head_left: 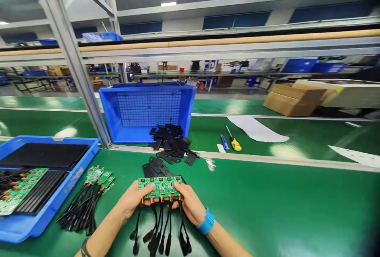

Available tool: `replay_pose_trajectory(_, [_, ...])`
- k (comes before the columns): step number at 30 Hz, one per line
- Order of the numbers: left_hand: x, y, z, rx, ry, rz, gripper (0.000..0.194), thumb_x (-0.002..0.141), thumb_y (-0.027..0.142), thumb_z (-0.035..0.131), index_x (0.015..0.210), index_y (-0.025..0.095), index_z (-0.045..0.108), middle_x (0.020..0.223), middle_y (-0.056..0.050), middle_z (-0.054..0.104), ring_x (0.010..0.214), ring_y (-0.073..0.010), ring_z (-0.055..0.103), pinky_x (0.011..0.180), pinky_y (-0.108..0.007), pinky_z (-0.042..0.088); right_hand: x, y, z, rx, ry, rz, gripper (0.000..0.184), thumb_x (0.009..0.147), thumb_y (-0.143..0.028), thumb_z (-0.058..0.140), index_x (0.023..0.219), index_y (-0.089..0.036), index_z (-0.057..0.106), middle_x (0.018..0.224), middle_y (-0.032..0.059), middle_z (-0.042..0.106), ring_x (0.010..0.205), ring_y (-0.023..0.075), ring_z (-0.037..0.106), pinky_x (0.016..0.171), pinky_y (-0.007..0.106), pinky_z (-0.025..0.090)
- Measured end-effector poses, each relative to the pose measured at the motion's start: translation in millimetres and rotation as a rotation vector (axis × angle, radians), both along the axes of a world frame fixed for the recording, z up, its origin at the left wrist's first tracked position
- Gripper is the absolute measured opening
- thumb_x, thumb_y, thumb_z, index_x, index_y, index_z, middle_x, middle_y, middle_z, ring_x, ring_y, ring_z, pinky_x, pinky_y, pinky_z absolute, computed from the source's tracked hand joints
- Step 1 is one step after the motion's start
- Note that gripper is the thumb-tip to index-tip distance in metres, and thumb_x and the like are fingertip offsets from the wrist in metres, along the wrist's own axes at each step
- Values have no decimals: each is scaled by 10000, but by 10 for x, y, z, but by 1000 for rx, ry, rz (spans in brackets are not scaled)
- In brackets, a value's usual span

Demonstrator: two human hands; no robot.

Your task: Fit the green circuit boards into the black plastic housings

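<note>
A green circuit board panel (160,187) with a row of small displays is held level above the green table. My left hand (135,197) grips its left end, thumb on top. At its right end, my right hand (190,201) pinches it the same way; a blue band circles that wrist. Short black cables (160,233) with plugs hang from the panel's near edge. Just behind the panel lie flat black plastic plates (157,166). To the left rests a bundle of small circuit boards (99,176) with black cables.
A blue tray (32,229) at the left holds boards and black parts. Behind, a tipped blue bin (148,134) spills black plates (172,142). A yellow screwdriver (236,144), blue cutter (225,142), white paper (258,130) and cardboard box (291,98) lie beyond. A metal post (74,63) rises at left.
</note>
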State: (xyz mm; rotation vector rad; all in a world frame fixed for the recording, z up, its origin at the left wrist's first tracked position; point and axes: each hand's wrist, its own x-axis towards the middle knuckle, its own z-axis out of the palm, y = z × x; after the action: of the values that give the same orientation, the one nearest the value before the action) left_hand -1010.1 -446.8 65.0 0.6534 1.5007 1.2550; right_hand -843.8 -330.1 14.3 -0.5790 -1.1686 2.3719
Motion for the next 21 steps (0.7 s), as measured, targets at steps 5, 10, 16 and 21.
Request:
replay_pose_trajectory(5, [216,362,-334,80,-133,29,452,742,444,742,1010,102,620,892,-121,683,718,-179,638,628,-255,541,97,192,-138,349,-133,-261,495,808,-595,579,842,-111,676,732,72,666,646,189,604,560,272,500])
replay_pose_trajectory(10, [282,338,-498,137,-116,97,405,774,422,718,983,94,606,815,-98,664,631,-141,593,574,-229,524,103,102,-315,784,-356,-473,499,885,-541,471,654,-126,623,567,19,554,551,140,479,544,242,397])
replay_pose_trajectory(16, [322,323,-467,206,-39,140,340,748,416,739,786,129,561,757,-38,617,669,-166,611,626,-304,578,97,124,-363,902,-436,-590,481,883,-501,480,555,-159,559,469,-15,416,463,109,362,490,245,314])
replay_pose_trajectory(21, [290,330,-428,175,-64,131,341,747,410,739,880,140,578,849,-57,660,714,-180,631,644,-328,585,123,211,-214,378,-131,-208,348,815,-498,619,851,-155,667,724,38,633,604,154,553,545,253,457])
